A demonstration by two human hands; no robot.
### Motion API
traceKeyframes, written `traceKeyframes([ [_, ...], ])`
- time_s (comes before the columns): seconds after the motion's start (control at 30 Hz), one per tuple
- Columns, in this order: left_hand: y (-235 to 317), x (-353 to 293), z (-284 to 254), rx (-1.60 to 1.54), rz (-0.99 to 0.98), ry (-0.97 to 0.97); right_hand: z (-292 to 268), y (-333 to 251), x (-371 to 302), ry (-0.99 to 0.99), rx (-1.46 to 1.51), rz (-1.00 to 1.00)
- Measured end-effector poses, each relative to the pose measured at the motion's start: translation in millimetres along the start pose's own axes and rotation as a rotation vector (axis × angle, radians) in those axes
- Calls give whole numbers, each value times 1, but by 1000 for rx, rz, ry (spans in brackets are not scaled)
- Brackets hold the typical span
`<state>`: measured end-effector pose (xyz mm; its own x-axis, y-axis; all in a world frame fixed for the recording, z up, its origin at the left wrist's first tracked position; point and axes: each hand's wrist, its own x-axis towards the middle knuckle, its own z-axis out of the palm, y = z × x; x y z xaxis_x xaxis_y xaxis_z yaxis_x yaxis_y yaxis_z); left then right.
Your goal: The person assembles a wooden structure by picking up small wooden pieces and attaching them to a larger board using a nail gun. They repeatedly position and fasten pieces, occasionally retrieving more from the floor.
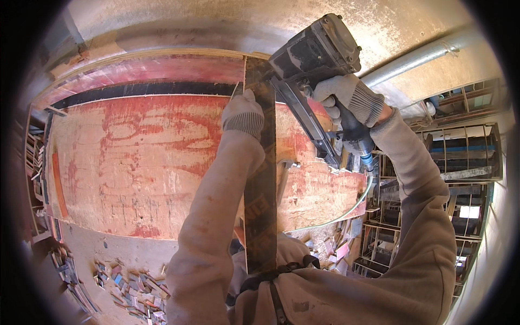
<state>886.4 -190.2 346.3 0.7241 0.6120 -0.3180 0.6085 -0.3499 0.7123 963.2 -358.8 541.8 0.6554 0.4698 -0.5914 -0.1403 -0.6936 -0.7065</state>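
My right hand (352, 100), in a grey knit glove, is wrapped around the handle of a black nail gun (319, 49). The gun's nose reaches the far end of a long dark board (261, 200), and its slanted magazine points back toward me. That board runs from the table's far side almost to my waist. On the board's left edge, near its far end, my gloved left hand (244, 115) is closed, with its fingertips mostly hidden. A thin pale sliver (236, 89) shows just beyond those fingers; what it is, I cannot make out.
A red-stained wooden worktable (141, 162) lies beneath, with an upright red board (157, 70) along its far side. A hammer (284, 176) rests right of the dark board. A pale green air hose (355, 206) trails from the gun. Offcuts (138, 292) litter the floor; racks (460, 157) stand right.
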Motion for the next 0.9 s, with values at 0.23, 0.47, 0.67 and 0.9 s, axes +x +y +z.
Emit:
traceKeyframes([
  [0.23, 2, -6, -5, 23, 47, 1, 7, 3, 0, 27, -91, 45],
  [0.47, 3, -14, -6, 214, 286, -16, -23, 66, -50, -67, -211, -364],
  [0.67, -50, -29, 21, -13, 399, 338, 11, 180, -69, -113, 122, 79],
  [0.9, -357, -186, 11, -634, -195, 206, 199, 330, -46, -232, 82, 444],
])
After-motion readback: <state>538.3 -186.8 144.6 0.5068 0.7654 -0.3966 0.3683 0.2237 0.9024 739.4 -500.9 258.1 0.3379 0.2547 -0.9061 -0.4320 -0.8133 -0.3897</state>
